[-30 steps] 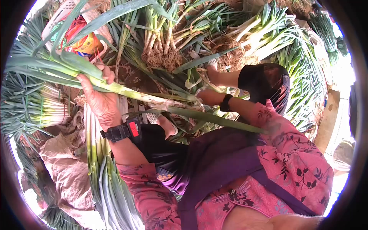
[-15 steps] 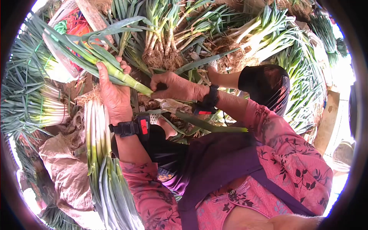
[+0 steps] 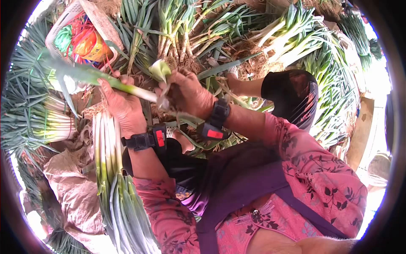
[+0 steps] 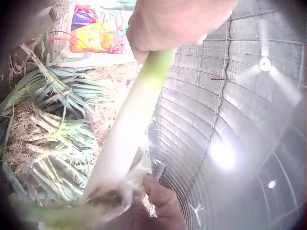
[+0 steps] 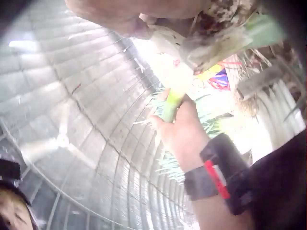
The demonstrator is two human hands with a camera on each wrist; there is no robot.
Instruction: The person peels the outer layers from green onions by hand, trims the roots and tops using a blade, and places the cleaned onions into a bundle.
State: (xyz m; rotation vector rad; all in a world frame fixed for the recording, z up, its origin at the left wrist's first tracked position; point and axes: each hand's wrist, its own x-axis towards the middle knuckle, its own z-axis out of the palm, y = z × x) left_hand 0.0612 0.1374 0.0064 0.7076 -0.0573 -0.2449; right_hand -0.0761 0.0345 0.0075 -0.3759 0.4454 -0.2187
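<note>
My left hand (image 3: pixel 122 106) grips a leek (image 3: pixel 141 92) around its green part, the leafy top pointing to the upper left and blurred. At the stalk's lower end, my right hand (image 3: pixel 190 94) pinches loose outer skin. A pale green folded leaf (image 3: pixel 160 70) sticks up beside the right fingers. The left wrist view shows the smooth white shank (image 4: pixel 122 129), with thin torn skin (image 4: pixel 136 182) bunched at its lower end by the right thumb. In the right wrist view, the left hand (image 5: pixel 184 136) is wrapped around the stalk.
A white basket (image 3: pixel 101 21) with coloured twine stands at the upper left. Peeled leeks (image 3: pixel 111 148) lie by the left forearm, near brown sacking (image 3: pixel 74 182). Leeks with earthy roots (image 3: pixel 177 61) are heaped ahead, and a tied bundle (image 3: pixel 59 116) lies at the left.
My right hand has come up from low near the knee to the leek's lower end, where skin now comes loose. The long leaf strip across the lap is gone from view.
</note>
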